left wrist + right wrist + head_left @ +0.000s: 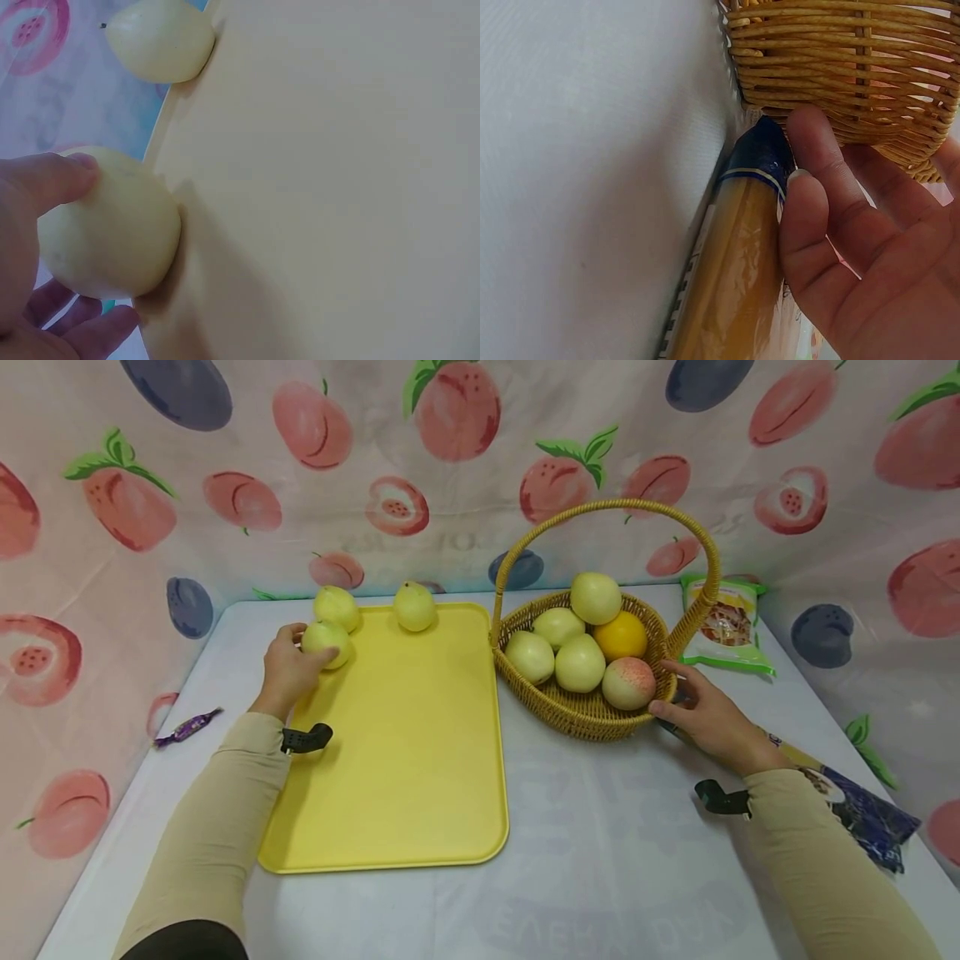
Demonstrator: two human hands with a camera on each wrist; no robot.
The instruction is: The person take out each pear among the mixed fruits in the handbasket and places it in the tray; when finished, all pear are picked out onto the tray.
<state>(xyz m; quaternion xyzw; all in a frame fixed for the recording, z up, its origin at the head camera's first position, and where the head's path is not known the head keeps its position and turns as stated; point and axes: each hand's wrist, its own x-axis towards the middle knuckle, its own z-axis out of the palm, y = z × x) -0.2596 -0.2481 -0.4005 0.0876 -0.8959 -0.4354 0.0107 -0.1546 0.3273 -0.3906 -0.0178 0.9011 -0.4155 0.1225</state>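
My left hand (288, 670) holds a pale yellow-green pear (327, 645) at the upper left of the yellow tray (405, 752). In the left wrist view, thumb and fingers lie on opposite sides of that pear (112, 225), low over the tray's edge. Two more pears, one at the corner (336, 607) and one at the far edge (414, 606), rest on the tray. My right hand (708, 718) is at the right side of the wicker basket (581, 722), its fingertips against the weave. Beside those fingers lies a clear packet of yellow sticks (739, 255).
Inside the basket are several pale green fruits (579, 664), an orange (621, 637) and a peach (628, 683). The tall basket handle (600, 508) arches above. A green snack bag (726, 625) lies behind right, a dark blue packet (862, 810) front right, a purple-wrapped candy (187, 727) left.
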